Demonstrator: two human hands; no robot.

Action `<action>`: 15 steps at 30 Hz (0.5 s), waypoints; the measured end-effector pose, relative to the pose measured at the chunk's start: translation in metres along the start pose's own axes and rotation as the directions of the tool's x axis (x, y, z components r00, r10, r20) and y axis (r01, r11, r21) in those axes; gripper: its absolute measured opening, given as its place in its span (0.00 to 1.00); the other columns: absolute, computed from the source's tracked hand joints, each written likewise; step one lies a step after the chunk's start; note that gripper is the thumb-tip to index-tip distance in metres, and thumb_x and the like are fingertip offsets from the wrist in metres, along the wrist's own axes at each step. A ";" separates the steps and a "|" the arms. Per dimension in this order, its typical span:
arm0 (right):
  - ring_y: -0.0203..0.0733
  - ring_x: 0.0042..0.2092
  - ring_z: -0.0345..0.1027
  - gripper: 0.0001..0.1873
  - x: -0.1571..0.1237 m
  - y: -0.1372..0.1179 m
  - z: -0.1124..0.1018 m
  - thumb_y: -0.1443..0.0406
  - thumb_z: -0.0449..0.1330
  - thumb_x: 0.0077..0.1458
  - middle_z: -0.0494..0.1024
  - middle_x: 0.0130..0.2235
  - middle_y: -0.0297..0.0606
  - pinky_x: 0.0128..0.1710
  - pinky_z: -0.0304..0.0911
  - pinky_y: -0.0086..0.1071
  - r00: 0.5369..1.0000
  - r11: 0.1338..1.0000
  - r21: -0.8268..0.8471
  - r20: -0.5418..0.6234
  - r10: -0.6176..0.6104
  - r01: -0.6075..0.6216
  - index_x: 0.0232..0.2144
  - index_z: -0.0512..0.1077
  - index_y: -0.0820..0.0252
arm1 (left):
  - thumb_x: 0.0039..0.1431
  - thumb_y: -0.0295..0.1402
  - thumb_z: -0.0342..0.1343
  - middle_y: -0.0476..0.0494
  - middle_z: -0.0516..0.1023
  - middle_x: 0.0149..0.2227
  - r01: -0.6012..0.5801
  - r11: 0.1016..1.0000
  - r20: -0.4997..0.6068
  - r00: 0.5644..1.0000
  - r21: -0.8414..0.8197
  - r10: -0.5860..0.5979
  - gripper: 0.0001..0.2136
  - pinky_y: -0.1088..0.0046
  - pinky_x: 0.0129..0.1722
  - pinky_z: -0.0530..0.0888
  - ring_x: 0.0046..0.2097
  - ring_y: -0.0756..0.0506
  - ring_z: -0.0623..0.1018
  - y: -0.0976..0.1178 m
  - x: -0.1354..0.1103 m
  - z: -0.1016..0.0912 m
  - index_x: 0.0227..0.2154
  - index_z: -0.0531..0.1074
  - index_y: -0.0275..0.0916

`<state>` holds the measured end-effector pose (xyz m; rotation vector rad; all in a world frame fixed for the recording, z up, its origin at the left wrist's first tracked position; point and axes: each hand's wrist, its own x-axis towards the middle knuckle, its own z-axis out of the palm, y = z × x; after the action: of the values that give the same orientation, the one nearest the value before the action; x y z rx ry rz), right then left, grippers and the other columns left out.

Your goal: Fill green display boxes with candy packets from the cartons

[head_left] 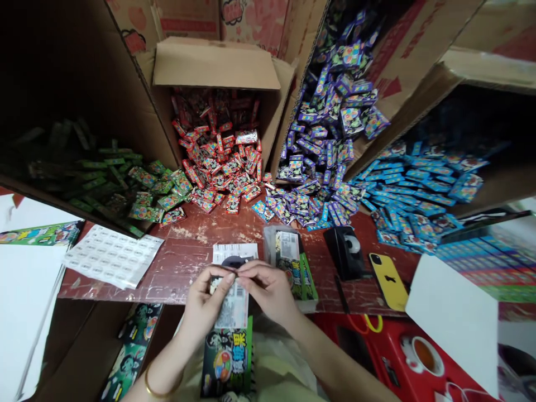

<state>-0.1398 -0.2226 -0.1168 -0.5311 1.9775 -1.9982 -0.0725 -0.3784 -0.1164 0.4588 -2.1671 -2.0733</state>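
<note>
A black and green printed candy box (226, 363) stands tilted against my lap, its white text panel facing up. My left hand (205, 298) is closed at the top end of this box, thumb and fingers pinching its edge. From the other side my right hand (268, 290) pinches at the same end, its fingertips meeting those of the left. Whatever small part lies between the fingertips is hidden. Just behind them a dark round object (233, 261) rests on a white sticker sheet (247, 249). More printed boxes (288, 251) lie stacked right of my right hand.
Cartons spill small green packets (146, 206), red packets (226, 162), purple packets (330, 145) and blue packets (410, 190). A sticker sheet (115, 254) lies left. To the right are a black tape dispenser (345, 251), a yellow phone (388, 281) and a cup (425, 354) on a red stool.
</note>
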 end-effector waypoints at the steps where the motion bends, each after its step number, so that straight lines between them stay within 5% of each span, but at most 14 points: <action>1: 0.43 0.40 0.73 0.05 0.006 0.010 -0.002 0.61 0.64 0.51 0.79 0.36 0.40 0.41 0.68 0.36 1.000 0.998 -0.061 0.015 -0.007 0.007 0.29 0.78 0.56 | 0.54 0.42 0.60 0.44 0.79 0.38 0.036 0.999 -0.003 0.999 -0.037 -0.037 0.10 0.67 0.46 0.69 0.42 0.43 0.75 -0.007 0.004 -0.001 0.31 0.74 0.40; 5: 0.41 0.38 0.70 0.07 0.053 0.057 -0.012 0.64 0.60 0.53 0.77 0.36 0.40 0.41 0.67 0.36 0.997 0.967 -0.245 -0.040 0.067 -0.075 0.34 0.78 0.58 | 0.53 0.45 0.60 0.38 0.77 0.48 0.123 0.987 -0.018 0.992 -0.103 -0.125 0.13 0.62 0.54 0.65 0.52 0.39 0.74 -0.036 0.023 -0.001 0.31 0.74 0.39; 8: 0.37 0.31 0.67 0.04 0.086 0.084 -0.019 0.70 0.65 0.44 0.73 0.32 0.38 0.36 0.65 0.35 0.995 0.956 -0.275 -0.046 0.089 -0.099 0.28 0.77 0.62 | 0.51 0.45 0.61 0.35 0.76 0.51 0.161 0.981 0.000 0.987 -0.106 -0.162 0.14 0.58 0.55 0.63 0.55 0.37 0.72 -0.049 0.031 0.001 0.30 0.74 0.38; 11: 0.35 0.28 0.63 0.04 0.099 0.093 -0.025 0.73 0.66 0.38 0.69 0.26 0.34 0.34 0.63 0.33 0.994 0.960 -0.262 0.022 0.103 -0.094 0.20 0.75 0.63 | 0.50 0.46 0.62 0.33 0.75 0.53 0.196 0.974 0.004 0.981 -0.114 -0.196 0.14 0.57 0.54 0.64 0.55 0.35 0.72 -0.054 0.034 0.005 0.29 0.75 0.38; 15: 0.35 0.29 0.65 0.03 0.097 0.086 -0.028 0.68 0.63 0.46 0.72 0.27 0.34 0.33 0.62 0.31 0.986 0.982 -0.163 0.122 0.114 -0.093 0.23 0.74 0.62 | 0.49 0.46 0.62 0.33 0.73 0.55 0.215 0.968 0.001 0.976 -0.128 -0.217 0.15 0.57 0.54 0.64 0.55 0.34 0.72 -0.054 0.034 0.006 0.29 0.75 0.38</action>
<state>-0.2441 -0.2426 -0.1968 -0.5664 2.0485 -1.7110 -0.0989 -0.3834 -0.1745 0.7211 -2.0417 -2.2943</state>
